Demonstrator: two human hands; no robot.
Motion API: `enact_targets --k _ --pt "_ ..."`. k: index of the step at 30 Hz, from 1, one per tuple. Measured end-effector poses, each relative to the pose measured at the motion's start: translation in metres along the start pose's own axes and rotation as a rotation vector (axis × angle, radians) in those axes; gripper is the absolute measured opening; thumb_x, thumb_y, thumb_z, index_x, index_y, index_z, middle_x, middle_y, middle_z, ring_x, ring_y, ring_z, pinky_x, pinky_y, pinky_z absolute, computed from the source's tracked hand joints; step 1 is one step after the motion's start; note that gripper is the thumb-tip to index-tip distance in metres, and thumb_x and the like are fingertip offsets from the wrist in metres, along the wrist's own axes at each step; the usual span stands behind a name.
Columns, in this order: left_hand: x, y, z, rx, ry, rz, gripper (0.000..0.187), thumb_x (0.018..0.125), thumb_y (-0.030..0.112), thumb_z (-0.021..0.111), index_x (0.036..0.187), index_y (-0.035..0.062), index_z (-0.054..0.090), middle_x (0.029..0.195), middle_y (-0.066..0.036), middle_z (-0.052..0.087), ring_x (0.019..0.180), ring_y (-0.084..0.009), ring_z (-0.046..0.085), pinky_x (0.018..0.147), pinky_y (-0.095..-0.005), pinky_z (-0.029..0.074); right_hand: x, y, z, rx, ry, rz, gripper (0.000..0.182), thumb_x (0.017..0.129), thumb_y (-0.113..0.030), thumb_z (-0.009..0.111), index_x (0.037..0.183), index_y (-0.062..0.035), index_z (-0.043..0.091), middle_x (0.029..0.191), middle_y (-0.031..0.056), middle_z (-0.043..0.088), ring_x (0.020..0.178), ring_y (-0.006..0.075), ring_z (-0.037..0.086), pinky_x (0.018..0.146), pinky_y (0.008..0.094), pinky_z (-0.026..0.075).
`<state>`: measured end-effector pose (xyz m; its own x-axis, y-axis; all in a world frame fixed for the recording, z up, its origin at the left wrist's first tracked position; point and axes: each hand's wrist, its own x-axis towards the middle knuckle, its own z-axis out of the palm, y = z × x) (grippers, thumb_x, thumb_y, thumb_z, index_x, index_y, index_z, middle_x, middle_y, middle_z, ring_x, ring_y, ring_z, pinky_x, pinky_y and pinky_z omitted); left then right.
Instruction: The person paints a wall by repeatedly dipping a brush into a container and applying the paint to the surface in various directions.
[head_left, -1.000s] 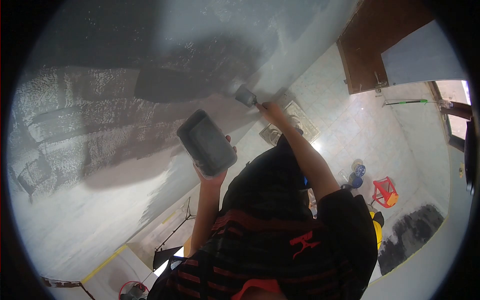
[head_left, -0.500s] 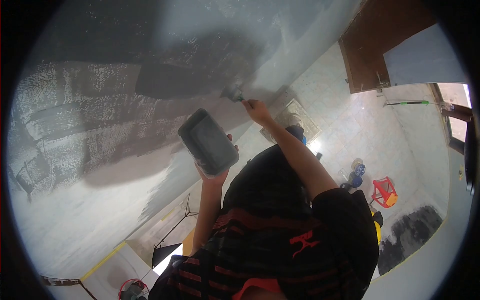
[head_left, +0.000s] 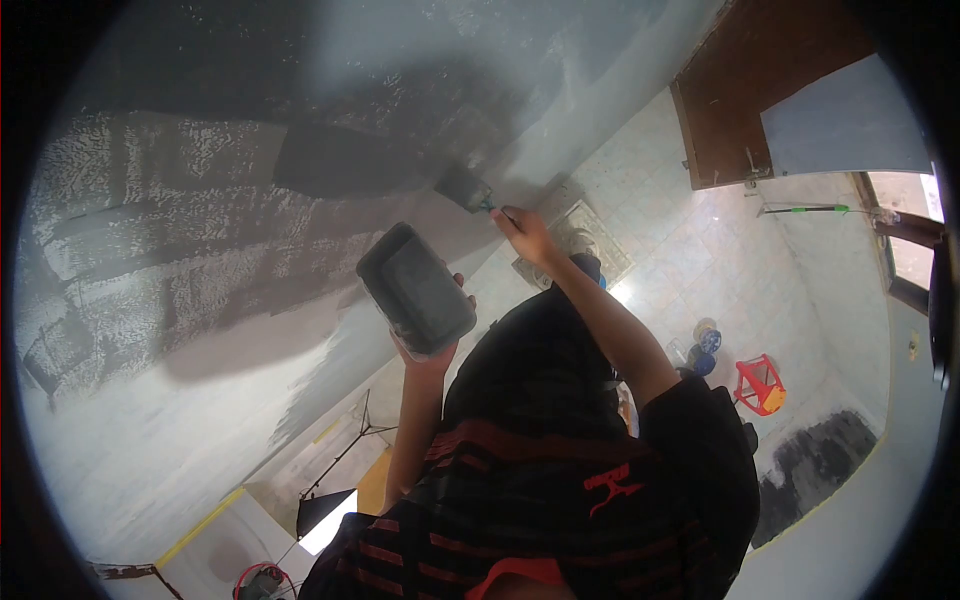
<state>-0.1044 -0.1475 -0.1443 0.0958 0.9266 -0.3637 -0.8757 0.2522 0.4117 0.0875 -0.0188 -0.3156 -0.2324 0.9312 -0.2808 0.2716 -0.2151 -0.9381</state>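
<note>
My left hand [head_left: 428,352] is raised and grips a dark grey rectangular paint tray [head_left: 415,288] from below, tilted toward the wall. My right hand [head_left: 527,232] is stretched up and closed on the handle of a wide paintbrush [head_left: 465,188]. The bristles press on the pale wall [head_left: 180,420] at the edge of a wet grey painted patch [head_left: 330,160]. Textured grey coating covers the wall to the left. My head and black-and-red shirt [head_left: 540,500] fill the lower middle of the view.
A brown door [head_left: 740,110] stands at the upper right above a tiled floor [head_left: 680,260]. On the floor are a red stool [head_left: 760,385], a blue container [head_left: 705,340] and a red bucket [head_left: 262,580]. A green-handled tool [head_left: 810,210] lies near the doorway. A dark painted patch [head_left: 810,465] marks the lower right wall.
My right hand has drawn the brush to the left along the wall, then eased slightly down. The tray in my left hand has stayed almost still.
</note>
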Motion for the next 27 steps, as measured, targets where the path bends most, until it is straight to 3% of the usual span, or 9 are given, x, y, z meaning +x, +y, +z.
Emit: enact_targets --k 3,9,11,15,17,21,23,27 --pt "-0.002 -0.002 0.001 -0.026 0.009 -0.017 0.063 0.105 0.051 0.060 0.158 0.0178 0.050 0.156 -0.012 0.057 0.141 -0.0371 0.056 0.113 -0.0621 0.046 0.016 -0.015 0.000 0.023 0.070 -0.062 0.061 0.111 -0.052 0.050 0.087 0.0013 0.067 0.077 0.0252 0.066 0.078 0.0478 0.066 0.073 0.0542 0.049" --pt "0.002 0.001 0.006 0.009 -0.018 -0.050 0.063 0.105 0.051 0.060 0.158 0.0170 0.050 0.155 -0.012 0.057 0.141 -0.0376 0.056 0.113 -0.0619 0.046 0.064 0.044 0.004 -0.206 0.094 -0.005 0.060 0.110 -0.052 0.047 0.094 -0.0009 0.073 0.089 0.0262 0.074 0.093 0.0496 0.071 0.085 0.0568 0.054" --pt "0.002 -0.001 0.003 0.006 -0.006 -0.036 0.065 0.104 0.051 0.061 0.158 0.0166 0.049 0.156 -0.012 0.056 0.141 -0.0383 0.056 0.113 -0.0628 0.046 0.065 0.059 0.000 -0.216 -0.005 0.223 0.058 0.107 -0.054 0.049 0.105 -0.0028 0.077 0.100 0.0269 0.076 0.101 0.0501 0.071 0.093 0.0563 0.055" --pt "0.001 -0.004 0.004 -0.008 -0.036 -0.044 0.066 0.103 0.051 0.062 0.158 0.0164 0.049 0.157 -0.012 0.055 0.141 -0.0388 0.056 0.113 -0.0631 0.046 0.076 0.091 0.017 -0.211 0.080 0.303 0.058 0.105 -0.054 0.053 0.107 -0.0031 0.079 0.102 0.0280 0.076 0.103 0.0504 0.071 0.094 0.0569 0.055" --pt "0.001 -0.005 -0.001 -0.011 -0.034 -0.034 0.071 0.104 0.054 0.059 0.161 0.0162 0.044 0.157 -0.013 0.054 0.145 -0.0429 0.051 0.111 -0.0681 0.046 0.073 0.093 0.016 -0.253 0.079 0.343 0.059 0.104 -0.055 0.053 0.106 -0.0020 0.079 0.099 0.0280 0.076 0.102 0.0500 0.071 0.093 0.0566 0.055" --pt "-0.001 -0.003 0.002 -0.038 -0.072 0.004 0.070 0.104 0.055 0.057 0.162 0.0165 0.044 0.155 -0.014 0.056 0.144 -0.0430 0.052 0.111 -0.0678 0.046 0.035 0.063 -0.005 -0.235 0.026 0.247 0.059 0.105 -0.054 0.053 0.104 -0.0002 0.077 0.096 0.0283 0.075 0.098 0.0496 0.071 0.089 0.0565 0.054" --pt "-0.005 -0.002 0.000 -0.017 -0.042 -0.004 0.067 0.103 0.052 0.062 0.159 0.0172 0.047 0.157 -0.012 0.055 0.142 -0.0391 0.055 0.113 -0.0628 0.046 0.008 0.030 -0.018 -0.160 0.062 0.115 0.059 0.107 -0.053 0.052 0.098 0.0011 0.074 0.088 0.0284 0.072 0.090 0.0497 0.070 0.081 0.0565 0.052" --pt "-0.005 -0.006 -0.006 0.008 -0.025 -0.013 0.068 0.103 0.053 0.062 0.160 0.0180 0.047 0.157 -0.011 0.055 0.143 -0.0383 0.054 0.114 -0.0624 0.046 -0.002 -0.025 -0.022 -0.082 0.096 -0.016 0.061 0.109 -0.052 0.050 0.088 0.0012 0.069 0.080 0.0270 0.068 0.082 0.0493 0.067 0.076 0.0567 0.050"
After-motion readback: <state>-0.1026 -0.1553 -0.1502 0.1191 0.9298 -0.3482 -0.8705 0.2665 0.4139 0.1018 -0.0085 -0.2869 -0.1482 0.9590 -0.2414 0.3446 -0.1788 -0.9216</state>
